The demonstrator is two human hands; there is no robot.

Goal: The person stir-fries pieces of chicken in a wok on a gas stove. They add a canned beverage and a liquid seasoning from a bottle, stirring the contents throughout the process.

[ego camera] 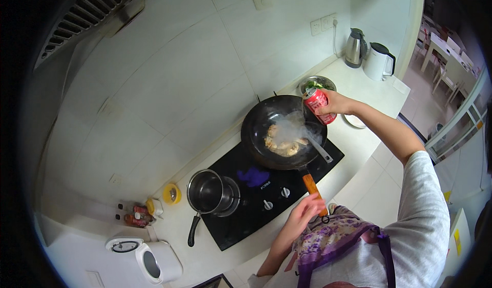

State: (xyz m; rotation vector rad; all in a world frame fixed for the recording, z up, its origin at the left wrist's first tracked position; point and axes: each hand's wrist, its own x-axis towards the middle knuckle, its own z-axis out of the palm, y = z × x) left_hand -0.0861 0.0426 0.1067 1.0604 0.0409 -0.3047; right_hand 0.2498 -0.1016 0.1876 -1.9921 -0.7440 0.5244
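Observation:
My right hand (pixel 334 102) grips a red drink can (pixel 318 105), tilted over the far right rim of a black wok (pixel 257 130). A thin stream of liquid seems to run from the can's mouth. Browned pieces of food (pixel 284 148), perhaps chicken, lie in the wok under rising steam. A metal spatula (pixel 322 151) leans inside it, with its handle over the near right rim. My left hand (pixel 305 211) is at the wok's wooden handle (pixel 310 185), fingers partly bent; whether it grips the handle is unclear.
A saucepan (pixel 205 192) stands on the left of the black cooktop (pixel 238 226). Behind the can are a metal bowl of greens (pixel 328 83) and a white plate (pixel 354 122). Two jugs (pixel 355 48) stand farther right. Bottles (pixel 134 220), a yellow container (pixel 171 194) and a rice cooker (pixel 169 261) are left.

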